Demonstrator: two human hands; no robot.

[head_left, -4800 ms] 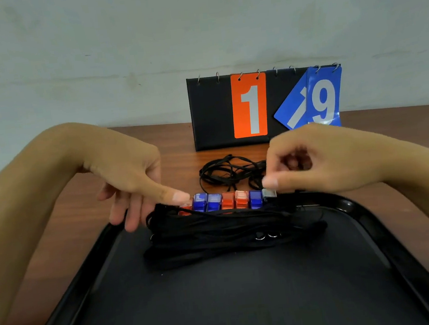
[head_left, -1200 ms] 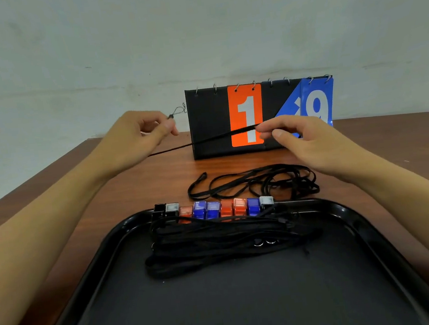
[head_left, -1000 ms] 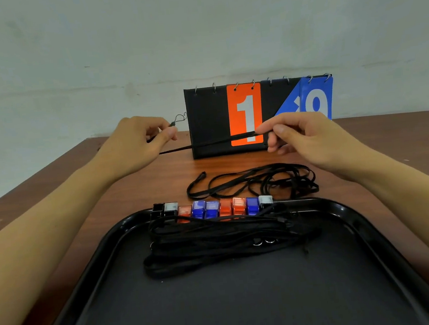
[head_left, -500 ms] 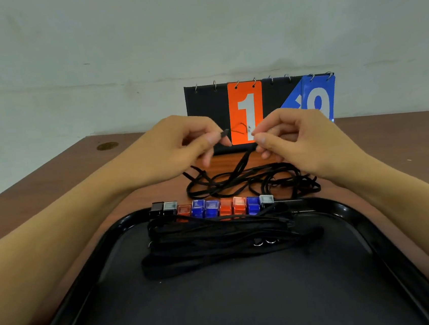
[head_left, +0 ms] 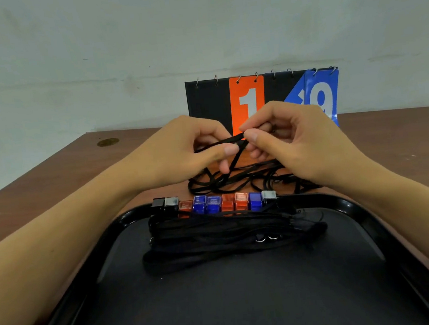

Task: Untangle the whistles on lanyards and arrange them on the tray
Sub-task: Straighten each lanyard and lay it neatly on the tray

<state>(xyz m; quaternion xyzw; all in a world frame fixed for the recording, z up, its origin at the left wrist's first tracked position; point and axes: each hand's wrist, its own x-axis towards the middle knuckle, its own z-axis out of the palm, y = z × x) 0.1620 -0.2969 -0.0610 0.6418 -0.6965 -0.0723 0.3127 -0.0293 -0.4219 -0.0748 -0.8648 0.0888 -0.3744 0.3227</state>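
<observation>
Your two hands pinch one black lanyard (head_left: 222, 142) in the air above the loose tangle.

The lanyard runs between your left hand (head_left: 181, 155) and your right hand (head_left: 295, 140), each grip clamped on it with thumb and forefinger, the fingertips almost meeting; a strand drops from there into the tangled lanyards (head_left: 239, 179) lying on the counter (head_left: 51, 184) just beyond the tray (head_left: 359, 216). Along the tray's far rim sits a row of whistles (head_left: 213, 203), black, silver, orange and blue, side by side, with their lanyards bundled (head_left: 224, 236) on the tray floor just in front of them. Behind your hands a flip scoreboard (head_left: 206, 99) stands upright, showing an orange 1 and a blue 9.
</observation>
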